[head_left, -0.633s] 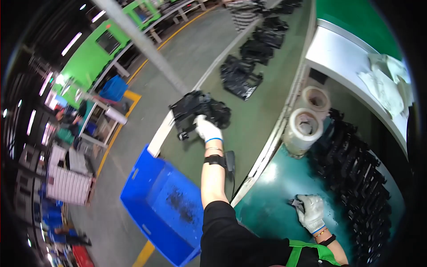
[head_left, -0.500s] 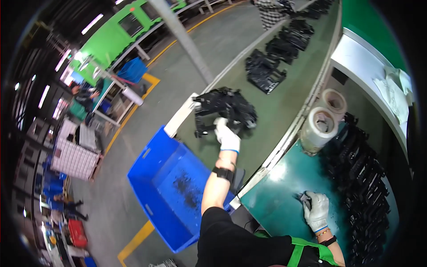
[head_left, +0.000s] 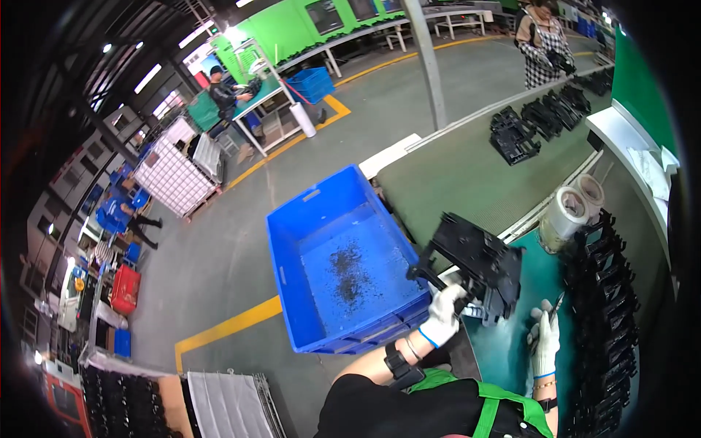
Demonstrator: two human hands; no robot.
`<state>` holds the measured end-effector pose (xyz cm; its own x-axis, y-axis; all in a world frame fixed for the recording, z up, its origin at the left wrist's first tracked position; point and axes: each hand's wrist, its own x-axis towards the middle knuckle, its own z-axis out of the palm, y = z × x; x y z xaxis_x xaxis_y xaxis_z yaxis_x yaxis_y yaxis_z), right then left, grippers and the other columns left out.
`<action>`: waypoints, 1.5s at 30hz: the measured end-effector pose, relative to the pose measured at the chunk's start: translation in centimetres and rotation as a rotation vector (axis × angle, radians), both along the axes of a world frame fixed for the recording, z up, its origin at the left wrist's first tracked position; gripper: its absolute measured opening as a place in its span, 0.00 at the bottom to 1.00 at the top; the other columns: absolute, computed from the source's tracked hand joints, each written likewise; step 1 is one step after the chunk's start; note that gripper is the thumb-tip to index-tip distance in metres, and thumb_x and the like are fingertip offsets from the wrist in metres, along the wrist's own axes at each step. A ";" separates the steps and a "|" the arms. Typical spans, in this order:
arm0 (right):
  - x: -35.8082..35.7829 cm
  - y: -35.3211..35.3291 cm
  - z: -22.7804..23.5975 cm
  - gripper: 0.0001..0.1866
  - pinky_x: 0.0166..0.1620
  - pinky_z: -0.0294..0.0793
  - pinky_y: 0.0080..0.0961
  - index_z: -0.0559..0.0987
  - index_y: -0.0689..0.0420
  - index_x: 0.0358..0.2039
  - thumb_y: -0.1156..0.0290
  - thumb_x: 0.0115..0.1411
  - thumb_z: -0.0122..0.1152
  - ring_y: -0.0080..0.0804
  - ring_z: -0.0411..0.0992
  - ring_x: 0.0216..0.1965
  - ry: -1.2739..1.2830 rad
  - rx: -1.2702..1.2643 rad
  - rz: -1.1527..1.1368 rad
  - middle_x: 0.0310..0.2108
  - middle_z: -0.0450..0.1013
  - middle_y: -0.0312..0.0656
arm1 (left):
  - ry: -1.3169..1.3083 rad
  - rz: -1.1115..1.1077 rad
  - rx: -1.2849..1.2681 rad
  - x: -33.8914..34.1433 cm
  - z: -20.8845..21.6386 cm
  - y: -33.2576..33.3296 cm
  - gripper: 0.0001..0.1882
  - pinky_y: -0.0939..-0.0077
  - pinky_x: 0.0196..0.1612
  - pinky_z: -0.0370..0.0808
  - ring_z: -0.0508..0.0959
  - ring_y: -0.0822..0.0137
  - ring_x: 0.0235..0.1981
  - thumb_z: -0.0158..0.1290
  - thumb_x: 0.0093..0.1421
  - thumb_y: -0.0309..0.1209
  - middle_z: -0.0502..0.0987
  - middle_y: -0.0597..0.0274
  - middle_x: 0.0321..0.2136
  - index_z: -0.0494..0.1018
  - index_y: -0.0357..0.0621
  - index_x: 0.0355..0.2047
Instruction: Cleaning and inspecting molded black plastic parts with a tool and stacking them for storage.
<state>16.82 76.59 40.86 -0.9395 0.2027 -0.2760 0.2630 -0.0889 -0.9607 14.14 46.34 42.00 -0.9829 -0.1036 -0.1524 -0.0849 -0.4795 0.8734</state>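
My left hand (head_left: 444, 317), in a white glove, grips a black moulded plastic part (head_left: 478, 263) by its lower edge. The part is held up over the gap between the belt and the green worktable (head_left: 500, 358). My right hand (head_left: 544, 339), gloved as well, is closed above that table around a slim pointed tool (head_left: 559, 301); its exact kind is too small to tell. To the right of this hand lies a long row of black plastic parts (head_left: 602, 314). More black parts (head_left: 513, 135) rest on the green conveyor belt (head_left: 438, 182) farther off.
A large blue crate (head_left: 318, 208) with black scraps on its bottom stands left of the belt. Rolls of clear film (head_left: 566, 212) stand at the table's far edge. Beyond are a grey post (head_left: 427, 66), a co-worker (head_left: 540, 44) at the belt, and a white caged pallet (head_left: 175, 175).
My left hand has lifted the black part off the belt and brought it back toward me. My right hand has turned its tool upward. The view has swung left.
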 end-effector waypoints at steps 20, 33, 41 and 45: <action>18.6 9.4 -7.0 0.41 0.40 0.66 0.20 0.54 0.54 0.76 0.79 0.63 0.55 0.25 0.67 0.43 0.178 -0.105 -0.250 0.69 0.62 0.45 | 0.079 -0.599 -0.680 8.2 1.2 3.5 0.34 0.73 0.38 0.73 0.76 0.70 0.31 0.53 0.53 0.35 0.78 0.65 0.33 0.68 0.46 0.63; 25.1 11.7 0.5 0.49 0.76 0.44 0.34 0.47 0.63 0.76 0.59 0.67 0.65 0.44 0.43 0.77 0.010 0.672 0.087 0.77 0.46 0.56 | 0.253 -0.881 -1.539 1.7 7.1 4.4 0.22 0.56 0.39 0.79 0.84 0.49 0.34 0.56 0.48 0.40 0.83 0.47 0.31 0.81 0.41 0.42; 25.2 18.6 -16.8 0.37 0.68 0.64 0.37 0.62 0.65 0.70 0.60 0.66 0.64 0.50 0.62 0.69 0.439 0.269 -0.239 0.68 0.62 0.59 | 0.475 -0.777 -1.826 -3.7 4.3 10.8 0.15 0.51 0.38 0.78 0.83 0.43 0.35 0.58 0.45 0.33 0.83 0.47 0.31 0.78 0.41 0.34; 29.6 19.2 -18.8 0.38 0.67 0.65 0.36 0.58 0.59 0.73 0.72 0.63 0.59 0.45 0.63 0.68 0.251 0.263 -0.498 0.72 0.58 0.53 | 0.812 -0.592 -1.709 -5.5 1.0 15.6 0.14 0.52 0.39 0.78 0.82 0.44 0.37 0.58 0.47 0.33 0.83 0.47 0.35 0.77 0.42 0.34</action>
<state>46.39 95.79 22.09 -0.7440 0.6655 0.0601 0.0142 0.1057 -0.9943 8.61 61.90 43.01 -0.7184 0.6779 0.1562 0.6943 0.6847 0.2217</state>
